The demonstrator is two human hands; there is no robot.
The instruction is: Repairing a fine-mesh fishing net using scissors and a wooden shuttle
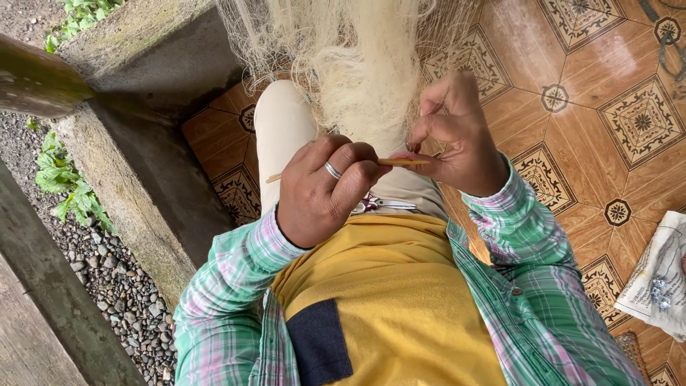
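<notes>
**Hands on a thin stick under a pale net**

Patterned orange-brown floor tiles (pixel 607 86) fill the right side & top of the view; on the left a concrete ledge (pixel 136 179) drops to gravel (pixel 107 279) w/ green weeds, cut off by the frame edge. A big bundle of pale net (pixel 364 64) hangs from above, its top out of frame; loose mesh spreads wide at the upper edge, then bunches down onto the person's lap. How far it runs behind the hands can't be made out.

Person wears a yellow shirt (pixel 400 300) w/ a dark pocket, under a green-pink plaid shirt (pixel 543 271), & light trousers (pixel 282 136); one knee shows, the other leg is hidden by net & hands.

Left hand (pixel 325 189), ring on one finger, is curled in a loose fist round a thin wooden stick (pixel 404 162). Right hand (pixel 454 136) pinches the stick's other end betw. thumb & fingertips, other fingers bent up, touching the net's lower edge. Stick lies roughly level, long axis left-right across the lap, just below the net; one tip pokes out past the left hand over the trouser leg, its middle hidden inside the fist.

Just under the hands, small scissors (pixel 382 205) rest on the lap, partly covered by the left hand. At far right a crumpled paper (pixel 661 279) lies on the tiles, cut off by the frame.
</notes>
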